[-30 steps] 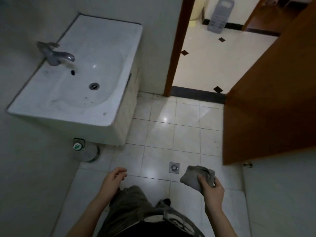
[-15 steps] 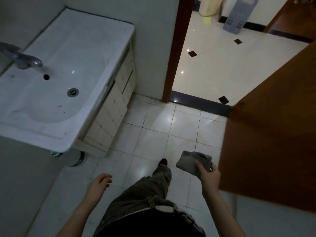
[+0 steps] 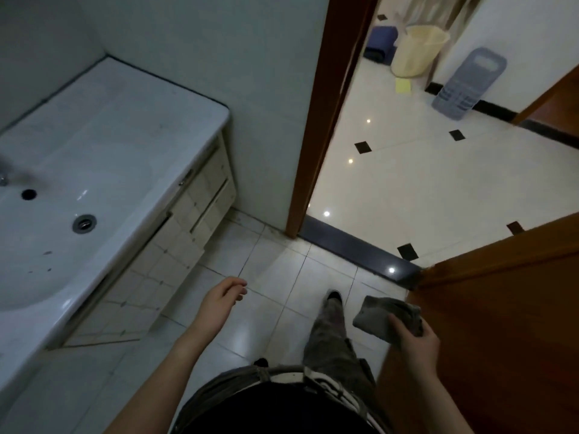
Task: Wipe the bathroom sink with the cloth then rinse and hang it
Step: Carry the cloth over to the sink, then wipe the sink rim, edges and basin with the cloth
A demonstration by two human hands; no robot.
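Note:
The white sink [image 3: 103, 145] fills the left side, with its drain [image 3: 84, 223] and overflow hole [image 3: 28, 194] in the basin; the tap [image 3: 12, 175] is a blur at the left edge. My right hand [image 3: 413, 339] is shut on a folded grey cloth [image 3: 380, 317], low at the right, well apart from the sink. My left hand [image 3: 219, 303] hangs over the floor tiles near the cabinet front, fingers loosely curled, holding nothing.
A cream cabinet [image 3: 188, 227] sits under the sink. A brown door [image 3: 501, 308] stands open at the right beside the doorway frame [image 3: 322, 120]. Beyond are a yellow basket [image 3: 413, 51] and a grey-blue panel [image 3: 466, 83]. My leg and shoe [image 3: 333, 297] step forward.
The view has swung right and closer to the sink; the tap has slid to the left edge. My left hand has risen forward. The cloth stays in my right hand.

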